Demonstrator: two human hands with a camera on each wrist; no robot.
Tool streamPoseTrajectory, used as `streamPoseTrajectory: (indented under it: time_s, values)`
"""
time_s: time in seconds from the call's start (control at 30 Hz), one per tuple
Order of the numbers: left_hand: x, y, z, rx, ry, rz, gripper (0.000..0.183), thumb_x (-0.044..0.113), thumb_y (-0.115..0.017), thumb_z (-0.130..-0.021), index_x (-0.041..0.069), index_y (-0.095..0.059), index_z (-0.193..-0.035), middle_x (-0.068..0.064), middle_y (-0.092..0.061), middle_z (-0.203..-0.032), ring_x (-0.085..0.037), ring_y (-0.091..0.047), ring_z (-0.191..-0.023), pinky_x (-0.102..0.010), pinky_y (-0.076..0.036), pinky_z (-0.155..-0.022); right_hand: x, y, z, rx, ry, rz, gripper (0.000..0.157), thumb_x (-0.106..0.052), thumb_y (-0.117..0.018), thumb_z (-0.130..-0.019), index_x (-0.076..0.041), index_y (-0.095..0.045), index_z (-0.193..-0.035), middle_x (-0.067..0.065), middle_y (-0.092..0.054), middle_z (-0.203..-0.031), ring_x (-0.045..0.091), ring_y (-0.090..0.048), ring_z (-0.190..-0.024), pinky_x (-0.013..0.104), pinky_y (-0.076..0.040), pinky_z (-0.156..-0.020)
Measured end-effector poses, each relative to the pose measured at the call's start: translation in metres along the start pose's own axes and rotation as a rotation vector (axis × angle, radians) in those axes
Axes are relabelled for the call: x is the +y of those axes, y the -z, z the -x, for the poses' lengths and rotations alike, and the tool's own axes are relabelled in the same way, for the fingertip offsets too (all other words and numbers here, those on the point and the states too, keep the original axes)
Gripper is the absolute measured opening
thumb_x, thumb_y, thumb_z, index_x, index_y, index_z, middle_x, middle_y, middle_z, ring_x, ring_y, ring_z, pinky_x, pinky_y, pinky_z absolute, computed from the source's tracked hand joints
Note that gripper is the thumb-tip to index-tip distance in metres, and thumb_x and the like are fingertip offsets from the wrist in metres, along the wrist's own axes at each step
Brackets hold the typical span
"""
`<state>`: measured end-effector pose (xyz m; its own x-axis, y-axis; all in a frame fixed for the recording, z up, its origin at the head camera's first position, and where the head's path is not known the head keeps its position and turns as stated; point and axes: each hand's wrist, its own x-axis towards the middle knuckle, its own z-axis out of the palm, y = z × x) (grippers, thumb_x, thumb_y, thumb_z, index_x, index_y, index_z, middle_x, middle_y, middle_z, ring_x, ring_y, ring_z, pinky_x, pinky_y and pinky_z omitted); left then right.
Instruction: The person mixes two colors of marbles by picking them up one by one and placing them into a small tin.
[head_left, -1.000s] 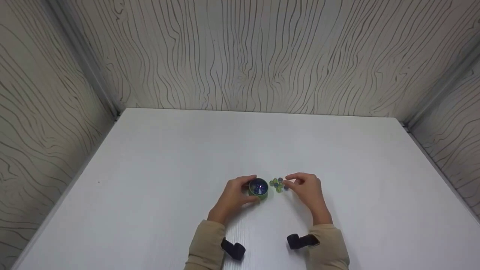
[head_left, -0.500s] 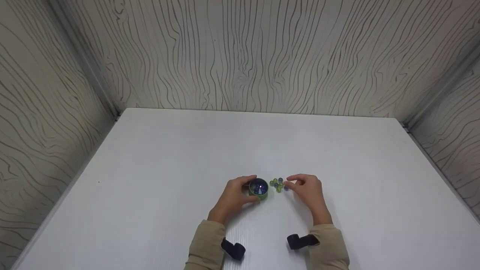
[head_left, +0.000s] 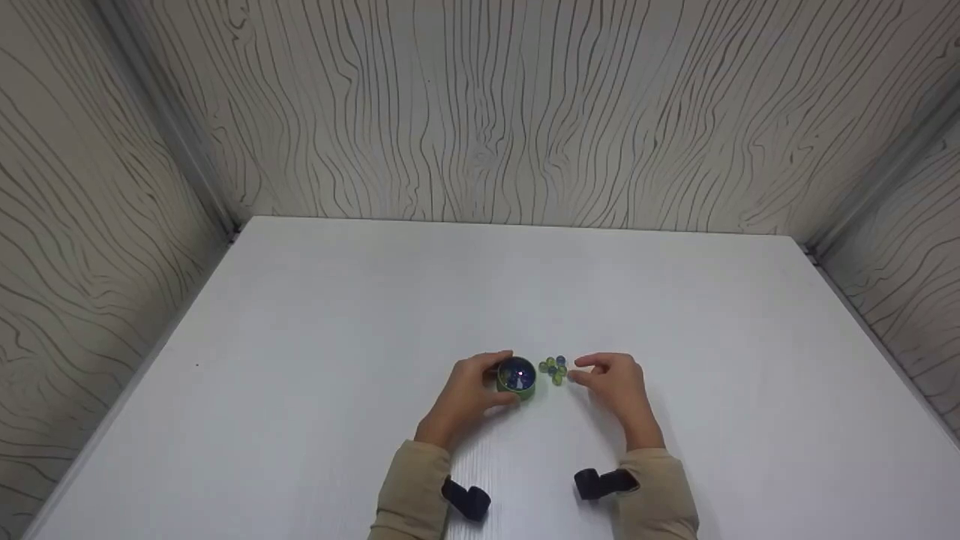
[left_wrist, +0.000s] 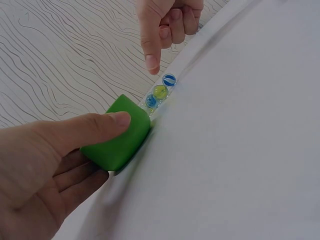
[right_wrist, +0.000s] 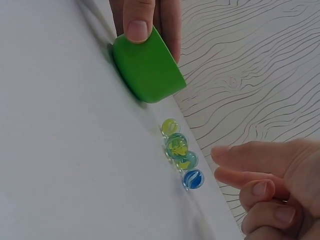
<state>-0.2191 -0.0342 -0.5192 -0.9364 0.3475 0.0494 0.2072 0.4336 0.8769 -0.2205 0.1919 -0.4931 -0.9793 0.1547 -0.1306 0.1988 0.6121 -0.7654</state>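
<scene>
My left hand (head_left: 466, 394) grips a small green cup (left_wrist: 125, 137) from its side, thumb against the near wall and fingers round the far one. The cup stands upright on the white table; dark blue, shiny contents show through its mouth in the head view. Beside it, to the right, lies a little cluster of green and blue glass marbles (head_left: 553, 370). My right hand (head_left: 615, 379) hovers at the right end of the cluster, thumb and forefinger extended and apart, nothing between them. A blue-and-white marble (right_wrist: 193, 178) lies nearest its fingertips in the right wrist view.
The white table (head_left: 337, 315) extends widely around both hands. Behind it rises a wood-patterned panel (head_left: 480, 112), with similar panels at left and right. Black wrist mounts (head_left: 466, 501) sit on both tan sleeves (head_left: 660, 495).
My right hand has shifted slightly toward me, its thumb and forefinger spreading a little. The rightmost blue marble no longer shows in the head view. The left hand and cup have stayed still.
</scene>
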Motion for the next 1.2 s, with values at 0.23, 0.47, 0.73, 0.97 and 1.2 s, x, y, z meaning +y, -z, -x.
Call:
streamPoseTrajectory:
  time_s: [0.23,0.47,0.73,0.97,1.2]
  values:
    - [0.0002,-0.0003,0.0003,0.001,0.011,0.001,0.065,0.009,-0.080,-0.075,0.002,-0.054,-0.134,-0.017,-0.061,-0.133,-0.030,-0.057,-0.127,-0.041,-0.044,-0.113,0.0021,-0.0010,-0.0002,-0.014,-0.023,-0.003,0.027,-0.012,-0.074,-0.078,0.003,-0.073,-0.101,-0.005,-0.044,-0.057,0.010,-0.040,-0.057,0.020,-0.034,-0.052]
    - [0.0006,-0.0003,0.0006,0.001,0.020,0.008,0.064,0.007,-0.080,-0.075,0.002,-0.054,-0.134,-0.016,-0.061,-0.132,-0.030,-0.057,-0.127,-0.042,-0.045,-0.113,0.0039,-0.0033,-0.0014,-0.013,-0.053,-0.014,0.027,-0.011,-0.074,-0.077,0.002,-0.073,-0.101,-0.005,-0.044,-0.059,0.011,-0.042,-0.060,0.021,-0.036,-0.055]
    - [0.0019,-0.0002,0.0008,0.004,0.031,0.015,0.065,0.008,-0.080,-0.075,0.003,-0.054,-0.134,-0.016,-0.061,-0.134,-0.030,-0.056,-0.129,-0.042,-0.042,-0.115,0.0050,-0.0055,0.0002,-0.009,-0.067,-0.023,0.025,-0.010,-0.073,-0.078,0.001,-0.073,-0.100,-0.003,-0.050,-0.065,0.011,-0.045,-0.064,0.021,-0.038,-0.056]
    - [0.0017,-0.0001,0.0004,0.002,0.033,0.021,0.065,0.008,-0.079,-0.075,0.003,-0.054,-0.135,-0.016,-0.061,-0.134,-0.030,-0.056,-0.128,-0.042,-0.043,-0.114,0.0062,-0.0074,-0.0005,-0.010,-0.061,-0.027,0.025,-0.010,-0.073,-0.078,0.001,-0.073,-0.101,-0.002,-0.052,-0.066,0.012,-0.046,-0.064,0.021,-0.039,-0.056]
    - [0.0005,-0.0002,0.0003,0.001,0.023,0.010,0.065,0.009,-0.080,-0.076,0.003,-0.054,-0.135,-0.016,-0.061,-0.133,-0.030,-0.057,-0.128,-0.042,-0.043,-0.114,0.0086,-0.0092,-0.0016,-0.012,-0.045,-0.022,0.025,-0.010,-0.072,-0.077,0.002,-0.073,-0.100,0.015,-0.070,-0.093,0.016,-0.054,-0.076,0.019,-0.042,-0.060]
